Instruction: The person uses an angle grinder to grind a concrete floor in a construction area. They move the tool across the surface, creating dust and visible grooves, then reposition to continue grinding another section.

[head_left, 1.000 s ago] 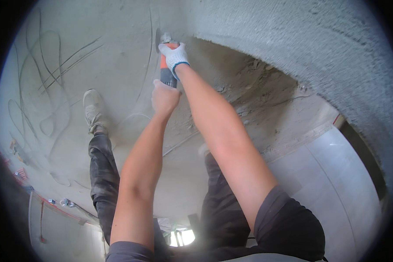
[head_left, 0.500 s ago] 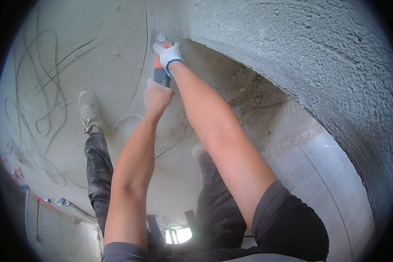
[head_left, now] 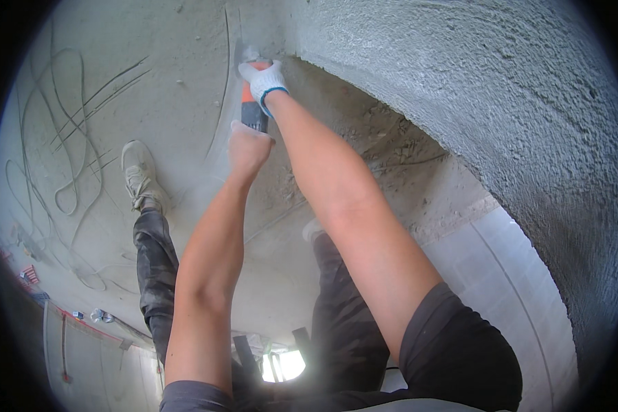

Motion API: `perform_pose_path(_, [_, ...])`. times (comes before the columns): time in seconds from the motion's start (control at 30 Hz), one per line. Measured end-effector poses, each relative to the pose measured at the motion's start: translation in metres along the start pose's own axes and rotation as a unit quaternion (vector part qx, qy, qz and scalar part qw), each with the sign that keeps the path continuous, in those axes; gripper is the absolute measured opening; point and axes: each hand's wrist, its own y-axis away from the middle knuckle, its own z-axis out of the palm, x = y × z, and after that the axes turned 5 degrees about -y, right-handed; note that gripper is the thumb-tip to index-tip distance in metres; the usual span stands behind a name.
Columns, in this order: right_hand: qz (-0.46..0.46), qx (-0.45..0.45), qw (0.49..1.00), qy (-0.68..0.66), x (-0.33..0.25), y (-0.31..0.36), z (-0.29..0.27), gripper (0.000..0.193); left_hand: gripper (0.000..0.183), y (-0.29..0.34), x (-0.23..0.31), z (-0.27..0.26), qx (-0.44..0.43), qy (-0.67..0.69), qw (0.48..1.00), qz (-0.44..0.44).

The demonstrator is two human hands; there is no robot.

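Observation:
An orange and dark-grey angle grinder (head_left: 253, 115) points away from me, low against the concrete floor. My right hand (head_left: 264, 78), in a white knit glove with a blue cuff, is wrapped round its front part. Behind it, my left hand (head_left: 249, 149) is closed round the rear end of the body. Pale dust (head_left: 252, 53) hangs at the tool's head, hiding the disc and the spot it touches. Both arms are stretched out forward.
A rough grey plastered wall (head_left: 460, 75) curves along the right, with rubble (head_left: 398, 137) at its foot. Loose cable (head_left: 82, 123) loops over the floor at left, near narrow dark grooves (head_left: 110, 89). My left shoe (head_left: 139, 172) stands beside them. Small items (head_left: 29, 275) lie far left.
The view has shifted slightly. Dust has spread, and the pale cable near my left forearm looks fainter. Both hands keep the same hold on the angle grinder.

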Motion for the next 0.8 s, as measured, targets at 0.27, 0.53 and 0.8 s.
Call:
perform_pose_path(0.27, [-0.038,0.035,0.999,-0.014,0.013,-0.009,-0.003,0.107,0.058,-0.009,-0.005,0.024,0.021,0.049,0.998,0.014])
perform_pose_path(0.53, [-0.036,0.019,0.997,-0.067,0.011,0.008,-0.005,0.095,0.058,0.008,0.005,0.003,-0.005,0.003,1.000,-0.019])
perform_pose_path(0.8, [-0.010,0.037,0.999,-0.021,0.012,-0.009,0.012,0.086,0.059,-0.004,0.002,0.000,-0.004,-0.003,0.999,-0.032])
